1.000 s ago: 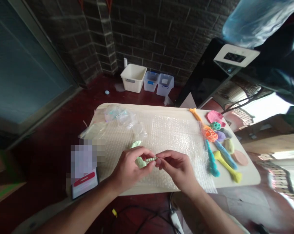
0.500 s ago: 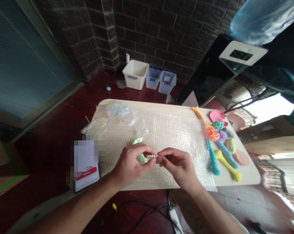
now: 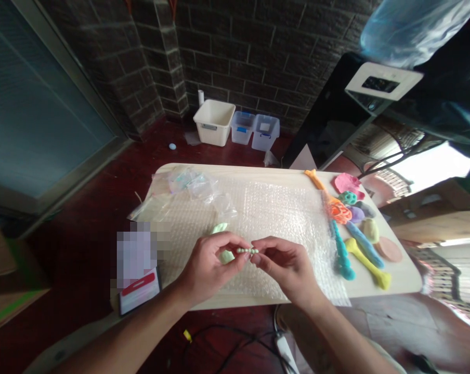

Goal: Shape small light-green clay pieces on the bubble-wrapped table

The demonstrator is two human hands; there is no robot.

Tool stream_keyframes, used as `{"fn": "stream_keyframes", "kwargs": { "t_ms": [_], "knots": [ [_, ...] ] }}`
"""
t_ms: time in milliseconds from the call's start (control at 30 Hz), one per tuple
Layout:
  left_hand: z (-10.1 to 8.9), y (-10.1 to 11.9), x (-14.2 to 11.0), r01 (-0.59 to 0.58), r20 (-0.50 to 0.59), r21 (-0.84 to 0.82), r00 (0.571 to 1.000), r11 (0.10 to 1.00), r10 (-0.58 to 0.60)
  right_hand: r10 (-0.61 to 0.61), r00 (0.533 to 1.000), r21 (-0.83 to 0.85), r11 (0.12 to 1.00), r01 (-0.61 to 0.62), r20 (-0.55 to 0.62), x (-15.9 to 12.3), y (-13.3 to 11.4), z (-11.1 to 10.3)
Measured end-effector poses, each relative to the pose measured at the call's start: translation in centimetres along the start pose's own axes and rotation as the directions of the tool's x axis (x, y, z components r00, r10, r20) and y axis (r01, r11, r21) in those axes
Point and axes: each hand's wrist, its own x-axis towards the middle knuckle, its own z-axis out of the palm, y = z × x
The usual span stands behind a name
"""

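Observation:
Between my two hands is a short, beaded-looking strip of pale green clay [image 3: 246, 251]. My left hand [image 3: 213, 258] pinches its left end between thumb and fingers. At its right end, the thumb and forefinger of my right hand [image 3: 284, 262] close on the strip. Behind the left fingers lies a larger pale green clay piece [image 3: 220, 228], partly hidden by that hand. Both hands are held over a sheet of bubble wrap [image 3: 282, 218] spread on the pale table [image 3: 404, 280].
Colourful clay shapes lie at the table's right, among them a yellow bone shape [image 3: 369, 265], a teal strip [image 3: 341, 254] and a pink piece [image 3: 348, 184]. Clear plastic bags [image 3: 198, 184] sit at the back left. A tablet [image 3: 139, 293] is by the left edge. Bins [image 3: 214, 124] stand on the floor.
More of the green strip shows on the right, reaching between the right thumb and forefinger. The hands stay almost in place; the view has shifted slightly.

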Motion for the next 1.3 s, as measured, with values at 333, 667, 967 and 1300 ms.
{"fn": "stream_keyframes", "kwargs": {
  "t_ms": [333, 667, 967, 1300],
  "knots": [
    [-0.05, 0.14, 0.00, 0.053, -0.001, -0.053, 0.999, 0.997, -0.053, -0.038, 0.999, -0.034, 0.999, 0.037, -0.010, 0.13, -0.39, 0.07],
    [-0.09, -0.20, -0.13, 0.082, 0.036, -0.110, 0.996, 0.991, -0.079, -0.054, 0.998, -0.040, 0.998, 0.054, 0.012, 0.17, -0.04, -0.11],
    [-0.17, 0.18, 0.20, 0.106, 0.027, -0.120, 0.994, 0.987, -0.104, -0.055, 0.998, -0.040, 0.998, 0.056, 0.010, 0.10, 0.28, -0.32],
    [-0.22, 0.22, 0.17, 0.130, 0.056, -0.158, 0.991, 0.979, -0.123, -0.116, 0.993, -0.083, 0.989, 0.118, 0.035, 0.20, 0.05, -0.23]
  ]
}}
